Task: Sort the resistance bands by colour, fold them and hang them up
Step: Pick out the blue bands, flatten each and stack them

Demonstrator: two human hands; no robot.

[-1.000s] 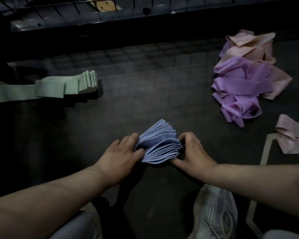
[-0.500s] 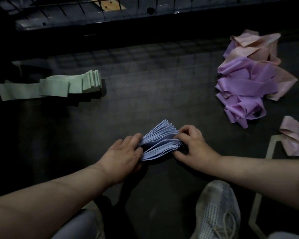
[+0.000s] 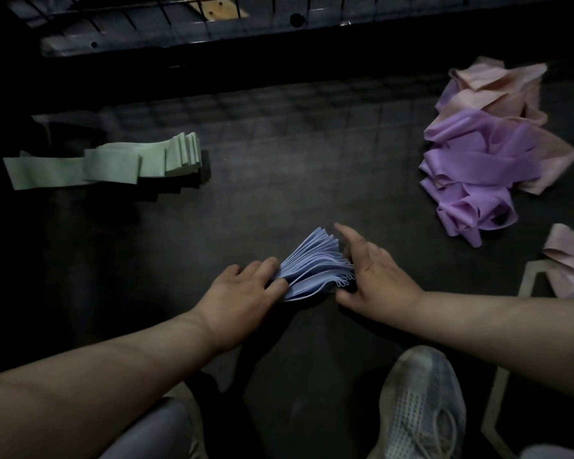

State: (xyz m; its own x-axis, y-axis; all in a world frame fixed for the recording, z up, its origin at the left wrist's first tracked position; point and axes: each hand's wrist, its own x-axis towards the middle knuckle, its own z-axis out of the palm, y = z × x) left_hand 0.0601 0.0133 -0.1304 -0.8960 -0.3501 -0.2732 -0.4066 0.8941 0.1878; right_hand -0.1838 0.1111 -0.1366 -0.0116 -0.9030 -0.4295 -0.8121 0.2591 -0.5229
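In the head view, the fanned blue bands (image 3: 312, 270) between the hands could spring open and spill their folds if the pinch slackens, as I judge it — the left hand (image 3: 242, 289) grips one end, while the right hand (image 3: 375, 276), fingers spread loosely, merely touches the looped ends beside it.

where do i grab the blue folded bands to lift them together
Pinch the blue bands at their narrow left end, beside the left hand, coming from the left: layers sit tight there, while the right end fans into loose loops.
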